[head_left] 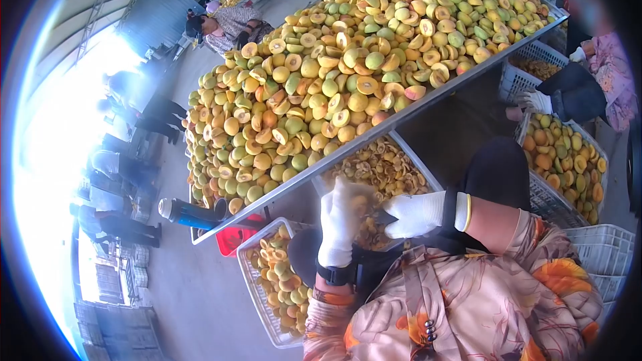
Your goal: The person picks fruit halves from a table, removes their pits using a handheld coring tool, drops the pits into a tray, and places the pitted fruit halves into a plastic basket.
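Observation:
Both my hands wear white gloves and are over a crate of fruit scraps [401, 167] beneath the table's edge. My left hand [340, 217] is raised at the crate's left side; its fingers are smeared by motion, and a blurred yellowish shape shows beside them. Facing it from the right, my right hand [414, 215] has its fingers closed round a small dark object [383, 216], too small to name. Above both hands, halved yellow-green fruit [321, 87] is heaped on a metal-edged table [301, 175].
A crate of fruit halves [257, 287] stands at lower left, another [598, 180] at right. A red basin [235, 242] and a blue flask [190, 212] are by the table's left corner. A co-worker's gloved hand [535, 101] is at right; other people stand farther back.

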`<state>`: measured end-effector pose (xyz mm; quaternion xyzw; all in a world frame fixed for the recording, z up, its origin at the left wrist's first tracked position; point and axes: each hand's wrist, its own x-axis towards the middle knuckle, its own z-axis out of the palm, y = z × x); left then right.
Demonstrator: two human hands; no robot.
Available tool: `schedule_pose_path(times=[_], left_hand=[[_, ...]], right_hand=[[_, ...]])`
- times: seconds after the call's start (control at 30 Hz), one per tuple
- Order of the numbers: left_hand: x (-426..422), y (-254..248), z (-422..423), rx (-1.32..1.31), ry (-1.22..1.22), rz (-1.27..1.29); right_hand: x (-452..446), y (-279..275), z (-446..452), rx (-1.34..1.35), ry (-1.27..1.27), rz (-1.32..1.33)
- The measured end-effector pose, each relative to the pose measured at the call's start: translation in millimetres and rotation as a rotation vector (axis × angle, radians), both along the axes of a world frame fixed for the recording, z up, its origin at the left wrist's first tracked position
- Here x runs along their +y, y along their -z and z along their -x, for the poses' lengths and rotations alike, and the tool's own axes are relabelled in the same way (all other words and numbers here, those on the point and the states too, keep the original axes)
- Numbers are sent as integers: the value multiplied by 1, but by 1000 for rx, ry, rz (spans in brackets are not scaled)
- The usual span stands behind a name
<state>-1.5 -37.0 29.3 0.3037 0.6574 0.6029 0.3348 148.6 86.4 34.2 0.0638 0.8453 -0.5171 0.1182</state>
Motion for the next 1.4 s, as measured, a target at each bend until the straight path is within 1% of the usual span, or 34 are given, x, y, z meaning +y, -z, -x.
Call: schedule_pose_path(times=[0.07,0.17,0.2,0.23,0.27,0.3,0.33,0.4,0.43,0.53,0.57,0.6,0.67,0.7,0.73,0.77,0.83,0.87,0.93,0.97,1.03,1.07,1.1,1.13,1.2,1.3,1.4], left_hand=[[6,-1,-1,-67,-74,-27],[5,1,6,-42,-138,-64],[4,0,6,140,-135,-91],[3,-1,6,322,-132,-118],[1,0,5,502,-128,-143],[1,15,4,-22,-167,-318],[-1,27,0,12,-194,-350],[1,30,-5,216,-285,-273],[0,31,-5,184,-307,-286],[2,30,-3,111,-362,-335],[2,28,-3,109,-367,-351],[2,26,-3,107,-371,-368],[2,17,-3,-13,-379,-348],[3,11,-4,-54,-387,-357],[5,7,-4,-94,-397,-366],[7,5,-4,-55,-410,-357],[5,16,-1,71,-392,-371],[4,20,1,135,-379,-375],[4,21,0,166,-363,-363],[4,21,-1,181,-353,-356],[8,13,-2,26,-381,-382],[10,11,-1,-50,-398,-396],[9,13,0,-98,-400,-385],[7,18,3,-91,-371,-384],[2,26,7,-73,-310,-382],[2,25,0,-130,-304,-456],[5,15,-7,-171,-422,-427]], right_hand=[[0,31,8,17,68,39],[-1,30,17,69,108,29],[-3,27,18,88,112,19],[-6,42,21,193,169,-13],[-7,47,22,164,207,33],[-10,42,22,133,247,82],[-14,44,24,132,261,111],[-26,58,31,157,266,150],[-32,65,34,177,256,161],[-30,10,26,7,228,271],[-28,25,29,79,204,262],[-28,27,31,95,193,283],[-24,29,35,129,172,322],[-24,24,35,116,171,289],[-24,35,38,145,165,265],[-25,54,43,174,158,241],[-24,61,47,358,146,131],[-22,65,48,515,145,47],[-21,52,48,578,133,-7],[-20,41,46,486,120,24],[-20,35,44,369,117,122],[-22,38,44,347,129,191],[-22,43,46,383,122,206],[-22,47,47,420,114,221],[-18,51,50,612,67,147],[-21,42,34,331,178,-127],[-29,43,38,344,264,-151]])
